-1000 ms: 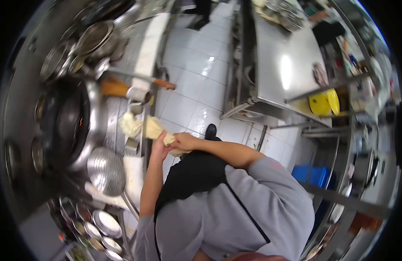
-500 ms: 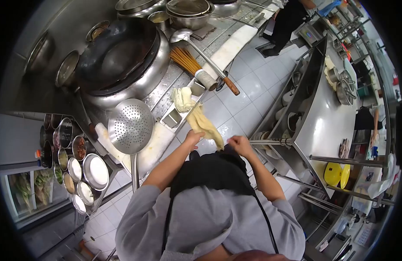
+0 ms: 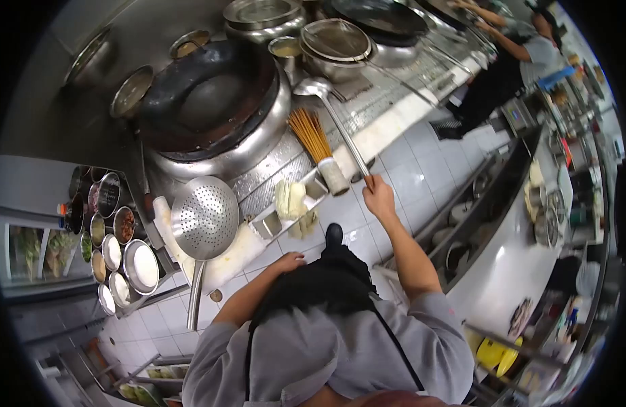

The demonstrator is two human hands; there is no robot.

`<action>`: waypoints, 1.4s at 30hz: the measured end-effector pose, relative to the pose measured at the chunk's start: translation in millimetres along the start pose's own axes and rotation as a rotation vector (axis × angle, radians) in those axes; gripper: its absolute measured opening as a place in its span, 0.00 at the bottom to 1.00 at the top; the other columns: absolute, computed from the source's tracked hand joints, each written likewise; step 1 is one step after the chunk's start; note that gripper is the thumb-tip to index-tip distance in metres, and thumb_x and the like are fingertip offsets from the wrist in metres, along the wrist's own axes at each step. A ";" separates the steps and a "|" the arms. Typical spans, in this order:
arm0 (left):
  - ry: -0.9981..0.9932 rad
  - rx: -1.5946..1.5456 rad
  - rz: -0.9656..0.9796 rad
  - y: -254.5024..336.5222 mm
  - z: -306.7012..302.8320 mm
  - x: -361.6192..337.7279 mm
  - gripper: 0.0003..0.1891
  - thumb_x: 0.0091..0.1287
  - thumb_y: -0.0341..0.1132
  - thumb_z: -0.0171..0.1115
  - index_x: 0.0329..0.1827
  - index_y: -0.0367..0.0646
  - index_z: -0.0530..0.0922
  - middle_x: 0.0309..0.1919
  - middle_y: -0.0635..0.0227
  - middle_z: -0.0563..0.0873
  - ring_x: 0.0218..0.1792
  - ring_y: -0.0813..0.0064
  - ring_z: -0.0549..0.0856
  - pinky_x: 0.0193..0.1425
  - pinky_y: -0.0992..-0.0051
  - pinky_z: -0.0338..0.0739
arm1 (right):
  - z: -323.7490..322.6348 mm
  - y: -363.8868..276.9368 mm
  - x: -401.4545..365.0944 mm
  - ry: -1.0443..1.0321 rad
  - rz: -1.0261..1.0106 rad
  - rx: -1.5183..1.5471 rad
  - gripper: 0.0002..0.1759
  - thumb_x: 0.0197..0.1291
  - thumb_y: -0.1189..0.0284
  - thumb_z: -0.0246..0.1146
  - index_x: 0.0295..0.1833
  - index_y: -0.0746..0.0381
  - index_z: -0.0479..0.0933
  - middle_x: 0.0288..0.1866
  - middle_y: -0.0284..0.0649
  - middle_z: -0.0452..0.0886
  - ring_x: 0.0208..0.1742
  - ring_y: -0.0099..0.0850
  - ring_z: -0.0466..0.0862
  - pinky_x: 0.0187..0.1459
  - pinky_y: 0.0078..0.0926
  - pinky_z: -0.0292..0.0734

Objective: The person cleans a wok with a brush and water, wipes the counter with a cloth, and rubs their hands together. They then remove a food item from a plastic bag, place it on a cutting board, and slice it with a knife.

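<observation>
My right hand (image 3: 378, 197) is closed around the handle end of a long steel ladle (image 3: 341, 127). The ladle's bowl rests on the stove top near a metal pot (image 3: 286, 53). My left hand (image 3: 288, 262) hangs low by the black apron, its fingers loosely extended with nothing seen in them. A pale yellowish cloth (image 3: 290, 201) lies over the metal trough at the stove's front edge and hangs down. Between the cloth and the ladle lies a bamboo wok brush (image 3: 320, 150). To the left, a perforated skimmer (image 3: 206, 218) rests with its handle jutting past the edge.
A large dark wok (image 3: 208, 95) sits on the burner. Several bowls of ingredients (image 3: 142, 266) stand at left. A strainer (image 3: 336, 39) covers a pot at the back. A co-worker (image 3: 516, 61) stands at the stove farther right. A steel counter (image 3: 496, 264) runs along the right.
My hands have let go of the cloth, which now drapes over the trough. My right hand has reached forward and taken the ladle's handle. My left hand has drawn back toward the apron.
</observation>
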State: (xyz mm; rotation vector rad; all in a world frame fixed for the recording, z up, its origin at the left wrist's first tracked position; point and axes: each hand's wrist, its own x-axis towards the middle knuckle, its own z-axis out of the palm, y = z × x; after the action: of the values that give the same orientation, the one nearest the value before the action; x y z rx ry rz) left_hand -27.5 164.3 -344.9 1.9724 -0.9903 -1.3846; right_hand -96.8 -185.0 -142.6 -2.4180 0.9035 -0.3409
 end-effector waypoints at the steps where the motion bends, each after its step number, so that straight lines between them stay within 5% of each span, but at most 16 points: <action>1: 0.006 -0.045 -0.082 -4.5 -6.6 -8.0 0.31 0.63 0.53 0.64 0.61 0.35 0.78 0.56 0.48 0.83 0.58 0.54 0.81 0.64 0.65 0.74 | -7.5 9.4 -0.3 -0.032 0.010 0.133 0.17 0.56 0.73 0.64 0.52 0.63 0.76 0.30 0.48 0.82 0.33 0.46 0.84 0.38 0.45 0.77; 4: 0.173 -0.075 -0.237 -28.9 -3.5 -38.8 0.32 0.62 0.52 0.64 0.61 0.35 0.78 0.59 0.47 0.81 0.63 0.52 0.79 0.69 0.63 0.70 | -13.3 46.3 -0.2 -0.257 0.115 0.689 0.12 0.61 0.69 0.65 0.47 0.64 0.77 0.23 0.35 0.76 0.22 0.25 0.77 0.23 0.26 0.71; 7: 0.320 -0.095 -0.469 -34.9 7.2 -75.3 0.32 0.59 0.52 0.64 0.60 0.36 0.79 0.61 0.48 0.80 0.64 0.51 0.77 0.70 0.62 0.70 | -55.7 -22.8 34.4 -0.446 0.312 1.118 0.09 0.65 0.69 0.64 0.46 0.61 0.76 0.21 0.30 0.71 0.11 0.17 0.65 0.10 0.18 0.56; 10: 0.389 0.101 -0.525 -103.7 49.8 -86.7 0.30 0.58 0.50 0.65 0.58 0.35 0.80 0.61 0.48 0.79 0.64 0.51 0.77 0.69 0.62 0.70 | -68.4 -90.9 135.6 -0.403 0.143 1.250 0.07 0.67 0.68 0.63 0.42 0.59 0.75 0.21 0.30 0.71 0.11 0.19 0.66 0.10 0.20 0.57; 11: 0.547 -0.124 -0.726 -39.7 32.4 -101.6 0.30 0.57 0.48 0.65 0.57 0.34 0.80 0.60 0.48 0.80 0.63 0.51 0.77 0.69 0.62 0.71 | -71.7 -117.8 178.4 -0.368 0.086 1.278 0.06 0.68 0.68 0.62 0.41 0.59 0.74 0.21 0.30 0.72 0.11 0.19 0.66 0.10 0.21 0.57; 16: 0.899 -0.612 -0.784 -13.4 53.2 -93.2 0.28 0.56 0.42 0.69 0.57 0.32 0.80 0.50 0.41 0.85 0.54 0.51 0.85 0.61 0.63 0.78 | -92.4 -247.2 364.6 -0.291 -0.043 1.221 0.09 0.67 0.70 0.61 0.33 0.59 0.74 0.19 0.31 0.72 0.11 0.21 0.66 0.10 0.21 0.59; 19: 0.926 -0.660 -0.725 12.7 80.2 -82.7 0.27 0.58 0.41 0.67 0.58 0.33 0.80 0.46 0.43 0.87 0.51 0.52 0.87 0.58 0.66 0.80 | -87.0 -305.3 459.2 -0.328 -0.096 1.043 0.08 0.65 0.73 0.63 0.33 0.61 0.74 0.19 0.33 0.73 0.12 0.23 0.68 0.11 0.24 0.61; 21: 0.772 -0.448 -0.750 67.5 70.8 -89.3 0.25 0.60 0.42 0.65 0.57 0.36 0.81 0.46 0.44 0.87 0.51 0.52 0.87 0.58 0.65 0.79 | -96.0 -330.3 467.4 -0.412 0.049 1.158 0.11 0.66 0.71 0.61 0.29 0.58 0.73 0.17 0.30 0.72 0.12 0.19 0.66 0.11 0.19 0.59; 24: 0.712 -0.281 -0.575 54.7 99.2 -83.0 0.22 0.61 0.45 0.63 0.54 0.41 0.83 0.46 0.48 0.87 0.50 0.51 0.86 0.57 0.63 0.80 | -85.2 -309.3 410.1 -0.459 0.044 1.313 0.12 0.66 0.70 0.62 0.28 0.57 0.73 0.17 0.30 0.72 0.12 0.20 0.66 0.12 0.19 0.60; 27: 0.707 -0.257 -0.524 69.6 78.6 -80.5 0.21 0.61 0.46 0.63 0.52 0.41 0.84 0.45 0.49 0.87 0.49 0.51 0.86 0.56 0.61 0.80 | -49.9 -218.1 314.2 -0.495 -0.078 1.340 0.12 0.64 0.67 0.66 0.31 0.56 0.71 0.16 0.30 0.70 0.09 0.20 0.64 0.10 0.19 0.56; 31: 0.611 -0.277 -0.470 66.5 50.4 -75.9 0.22 0.62 0.46 0.63 0.53 0.41 0.82 0.45 0.50 0.87 0.48 0.52 0.87 0.54 0.60 0.80 | -18.4 -77.1 158.2 -0.542 0.051 1.279 0.05 0.62 0.75 0.62 0.40 0.61 0.74 0.20 0.28 0.71 0.10 0.18 0.66 0.09 0.19 0.57; 35: 0.487 -0.149 -0.199 28.4 32.6 -57.6 0.19 0.69 0.44 0.60 0.56 0.43 0.81 0.42 0.51 0.88 0.45 0.52 0.87 0.50 0.61 0.81 | -26.0 -1.0 14.5 -0.511 0.239 1.169 0.03 0.62 0.78 0.58 0.41 0.62 0.72 0.21 0.29 0.70 0.10 0.17 0.65 0.10 0.18 0.57; 37: 0.339 -0.187 -0.154 37.4 11.2 -51.1 0.18 0.69 0.46 0.59 0.54 0.43 0.82 0.43 0.50 0.88 0.46 0.52 0.87 0.49 0.62 0.80 | -37.7 8.1 -25.1 -0.468 0.295 1.082 0.05 0.59 0.76 0.61 0.39 0.62 0.72 0.20 0.31 0.69 0.14 0.21 0.69 0.15 0.23 0.64; 39: 0.222 -0.156 -0.149 40.2 0.1 -44.9 0.19 0.69 0.46 0.59 0.54 0.42 0.83 0.43 0.50 0.87 0.46 0.52 0.87 0.49 0.62 0.80 | -5.0 27.1 -47.7 -0.225 0.101 0.763 0.08 0.55 0.72 0.63 0.37 0.63 0.72 0.20 0.39 0.71 0.20 0.33 0.76 0.25 0.33 0.72; 41: 0.124 -0.103 -0.150 41.2 -4.7 -41.0 0.20 0.69 0.47 0.59 0.54 0.42 0.83 0.43 0.50 0.87 0.47 0.52 0.87 0.49 0.61 0.80 | -6.0 7.9 -51.9 -0.144 0.182 0.616 0.12 0.52 0.69 0.64 0.38 0.64 0.73 0.25 0.49 0.77 0.30 0.48 0.81 0.35 0.43 0.74; 42: 0.088 -0.076 -0.148 41.3 -5.7 -40.6 0.20 0.68 0.47 0.59 0.54 0.42 0.83 0.43 0.49 0.87 0.47 0.52 0.87 0.49 0.61 0.80 | -0.5 -2.0 -52.5 -0.100 0.218 0.551 0.13 0.53 0.68 0.64 0.40 0.64 0.74 0.27 0.50 0.78 0.31 0.48 0.82 0.35 0.44 0.75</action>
State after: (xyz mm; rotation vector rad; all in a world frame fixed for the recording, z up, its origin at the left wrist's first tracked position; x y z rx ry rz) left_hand -41.3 172.7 -289.1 2.0657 -0.7544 -1.3785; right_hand -135.0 -148.9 -143.6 -1.8008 0.8803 -0.3323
